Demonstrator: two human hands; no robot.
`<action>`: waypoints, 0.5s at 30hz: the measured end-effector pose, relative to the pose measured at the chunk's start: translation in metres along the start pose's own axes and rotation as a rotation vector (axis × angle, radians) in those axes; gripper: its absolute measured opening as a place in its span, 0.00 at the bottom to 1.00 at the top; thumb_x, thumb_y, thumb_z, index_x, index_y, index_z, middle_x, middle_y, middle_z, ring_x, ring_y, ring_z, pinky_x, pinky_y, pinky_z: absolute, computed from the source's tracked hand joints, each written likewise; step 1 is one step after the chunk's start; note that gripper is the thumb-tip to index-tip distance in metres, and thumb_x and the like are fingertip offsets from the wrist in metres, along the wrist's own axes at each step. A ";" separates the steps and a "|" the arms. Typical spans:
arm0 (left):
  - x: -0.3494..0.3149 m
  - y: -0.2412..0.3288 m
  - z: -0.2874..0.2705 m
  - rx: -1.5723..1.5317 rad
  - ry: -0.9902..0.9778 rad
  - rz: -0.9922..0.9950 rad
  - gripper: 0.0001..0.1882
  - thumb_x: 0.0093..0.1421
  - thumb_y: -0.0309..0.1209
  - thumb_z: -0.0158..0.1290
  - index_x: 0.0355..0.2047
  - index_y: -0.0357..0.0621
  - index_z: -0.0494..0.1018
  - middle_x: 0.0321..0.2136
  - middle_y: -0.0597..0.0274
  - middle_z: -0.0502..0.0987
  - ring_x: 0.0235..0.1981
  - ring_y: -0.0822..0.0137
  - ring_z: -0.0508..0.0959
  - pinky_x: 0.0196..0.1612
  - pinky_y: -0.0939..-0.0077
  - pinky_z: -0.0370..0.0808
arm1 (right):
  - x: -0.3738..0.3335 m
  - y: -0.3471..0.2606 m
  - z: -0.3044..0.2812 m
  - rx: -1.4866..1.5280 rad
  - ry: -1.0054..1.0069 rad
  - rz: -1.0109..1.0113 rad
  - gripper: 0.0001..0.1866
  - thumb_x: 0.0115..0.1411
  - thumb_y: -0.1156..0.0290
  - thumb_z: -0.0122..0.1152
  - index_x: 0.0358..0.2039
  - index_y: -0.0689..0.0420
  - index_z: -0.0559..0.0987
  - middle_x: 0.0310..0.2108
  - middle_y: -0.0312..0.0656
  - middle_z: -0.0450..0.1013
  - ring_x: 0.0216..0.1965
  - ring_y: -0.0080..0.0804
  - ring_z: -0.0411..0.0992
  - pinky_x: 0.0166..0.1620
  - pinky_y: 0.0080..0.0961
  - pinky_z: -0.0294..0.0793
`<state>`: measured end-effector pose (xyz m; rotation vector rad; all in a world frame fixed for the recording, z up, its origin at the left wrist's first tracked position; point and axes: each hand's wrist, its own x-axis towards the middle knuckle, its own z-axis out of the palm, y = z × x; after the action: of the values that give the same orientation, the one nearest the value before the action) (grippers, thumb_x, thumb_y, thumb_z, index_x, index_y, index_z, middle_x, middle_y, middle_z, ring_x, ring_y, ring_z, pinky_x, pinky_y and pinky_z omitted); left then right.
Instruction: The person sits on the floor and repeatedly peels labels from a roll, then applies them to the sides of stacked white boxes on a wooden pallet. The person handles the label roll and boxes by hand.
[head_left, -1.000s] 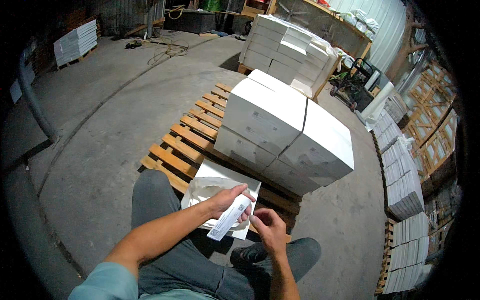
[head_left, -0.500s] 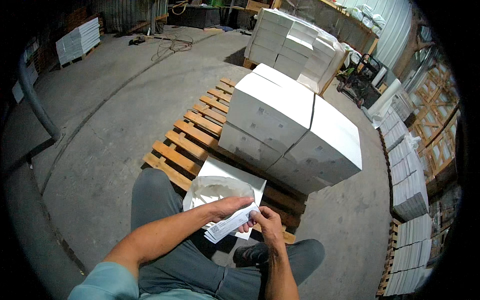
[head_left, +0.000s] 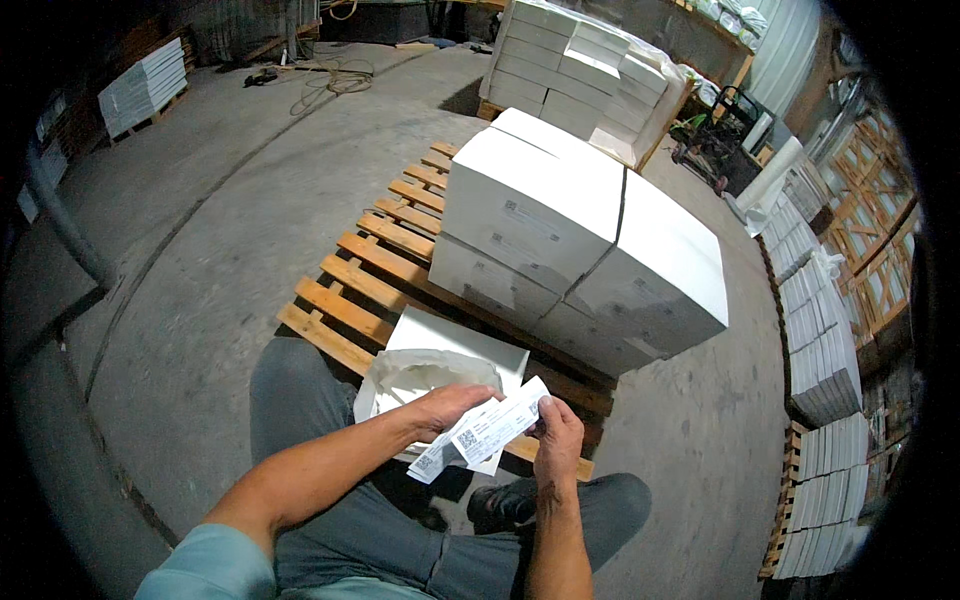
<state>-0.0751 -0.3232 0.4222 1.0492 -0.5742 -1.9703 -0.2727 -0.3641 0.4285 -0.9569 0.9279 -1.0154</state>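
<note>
My left hand (head_left: 448, 408) is closed on a stack of white printed labels (head_left: 432, 460), held over my lap. Between the thumb and fingers of my right hand (head_left: 560, 428), a single white label (head_left: 508, 415) is pinched by its upper right end. This label slants across the stack and overlaps it. Just beyond my left hand sits an open white plastic bag (head_left: 375, 385) with pale contents I cannot make out. Behind the bag lies a flat white board or box top (head_left: 475, 340), partly covered by the bag and my hands.
Large white cartons (head_left: 540, 200) bound with a dark strap stand on a wooden pallet (head_left: 345, 285) ahead. Farther back is another stack of white boxes (head_left: 570, 80). Bundled white sheets (head_left: 820, 350) line the right side. A hose (head_left: 335, 85) coils on the concrete floor.
My right hand has moved slightly right and drawn one label partly off the stack, so two overlapping pieces now show. The view has shifted a little.
</note>
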 end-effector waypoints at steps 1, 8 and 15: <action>0.002 0.000 -0.001 -0.005 0.007 0.008 0.21 0.70 0.42 0.42 0.50 0.38 0.72 0.36 0.56 0.80 0.31 0.66 0.82 0.32 0.72 0.81 | 0.000 -0.002 0.001 0.001 -0.013 0.010 0.12 0.65 0.66 0.57 0.38 0.64 0.80 0.27 0.34 0.74 0.26 0.19 0.67 0.31 0.19 0.67; -0.002 0.003 -0.001 0.169 -0.027 0.082 0.20 0.64 0.43 0.54 0.48 0.39 0.74 0.36 0.60 0.79 0.34 0.71 0.79 0.37 0.76 0.76 | -0.008 -0.009 0.008 -0.190 -0.118 0.032 0.13 0.63 0.66 0.60 0.40 0.65 0.81 0.28 0.35 0.75 0.27 0.20 0.69 0.33 0.19 0.69; -0.007 0.004 0.000 0.315 0.029 0.112 0.19 0.62 0.39 0.56 0.48 0.39 0.74 0.37 0.60 0.79 0.35 0.72 0.78 0.39 0.76 0.75 | -0.013 -0.007 0.012 -0.235 -0.099 0.032 0.14 0.64 0.65 0.59 0.42 0.63 0.81 0.28 0.35 0.76 0.28 0.19 0.70 0.31 0.16 0.68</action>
<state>-0.0710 -0.3200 0.4282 1.2052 -0.9294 -1.8001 -0.2668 -0.3507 0.4409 -1.1736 0.9910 -0.8363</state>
